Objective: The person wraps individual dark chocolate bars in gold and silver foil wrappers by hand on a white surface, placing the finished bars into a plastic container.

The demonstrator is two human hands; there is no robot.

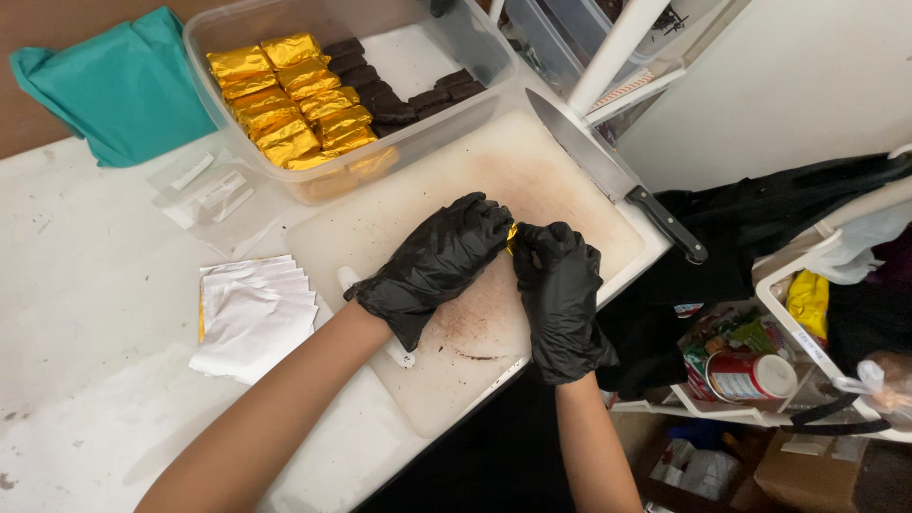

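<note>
Over cutting board: left hand, right hand pinch gold-wrapped piece.

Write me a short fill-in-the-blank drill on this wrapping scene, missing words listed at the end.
1. Both hands, the left hand and the right hand, wear gloves of the colour ____.
2. The knife lies on the far right edge of the white ____.
3. In the clear plastic tub, the wrapped bars are covered in foil of the colour ____.
4. The hands meet over a small gold-wrapped piece, above the ____ board.

Missing words: black; cutting board; gold; cutting
</note>
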